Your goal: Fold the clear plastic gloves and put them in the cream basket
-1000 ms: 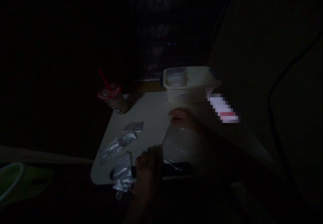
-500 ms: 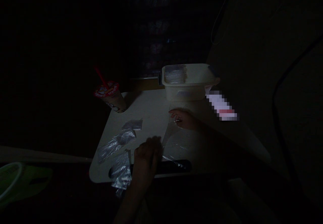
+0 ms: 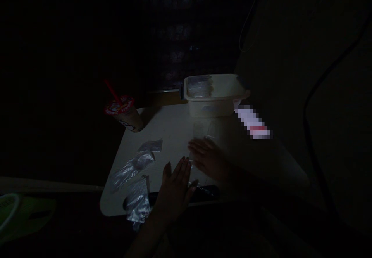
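The scene is very dark. My left hand [image 3: 176,184] lies flat with fingers stretched out near the front edge of a pale table [image 3: 168,130]. Beside it my right hand [image 3: 207,157] is also flat, fingers extended, pressing on a clear plastic bag [image 3: 203,132] that spreads toward the tub. Under my left wrist a dark long object [image 3: 203,191] lies along the table's front edge. Neither hand grips anything.
Several crumpled clear plastic bags [image 3: 135,167] lie at the table's left. A cup with a red lid and red straw [image 3: 123,112] stands at the back left. A cream plastic tub [image 3: 215,95] holding stacked bags sits at the back. A green object [image 3: 17,211] is far left.
Both hands have gone from curled, pinching the clear bag's edges, to flat and outstretched. The right hand has slid nearer to me and the left hand has opened on the table.
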